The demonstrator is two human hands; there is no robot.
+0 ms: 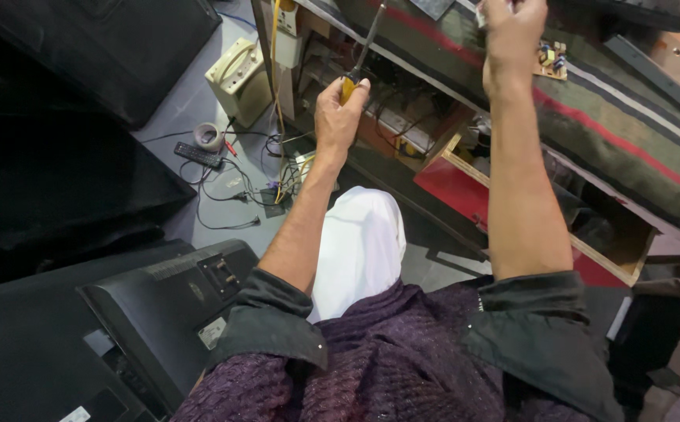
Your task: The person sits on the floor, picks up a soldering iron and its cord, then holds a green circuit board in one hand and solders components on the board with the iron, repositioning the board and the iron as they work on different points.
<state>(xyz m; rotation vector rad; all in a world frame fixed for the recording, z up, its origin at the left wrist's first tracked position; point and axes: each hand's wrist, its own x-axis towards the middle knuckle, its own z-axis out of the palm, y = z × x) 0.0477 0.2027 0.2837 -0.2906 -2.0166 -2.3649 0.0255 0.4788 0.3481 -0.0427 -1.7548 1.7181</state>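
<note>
Your left hand [338, 109] is clenched around the yellow handle of a screwdriver [359, 55], whose dark shaft angles up toward the near edge of the tabletop [629, 117], a surface covered with a green cloth striped in red and white. The tip is cut off at the top of the frame, so you cannot tell what it touches.

Your right hand [512, 31] is raised over the tabletop's near edge, its fingers curled on a small pale object [480, 14] that is mostly out of view; what it is cannot be made out. Just beside that hand, on the cloth, lies a small circuit board [551, 61] with yellowish parts.

Below the tabletop, a red-lined wooden drawer [465, 187] stands open. On the floor to your left sit a cream-coloured box [237, 78], a roll of tape [208, 137], a black remote [198, 155] and a tangle of wires [254, 191]. A black television back [168, 305] lies near your left elbow.
</note>
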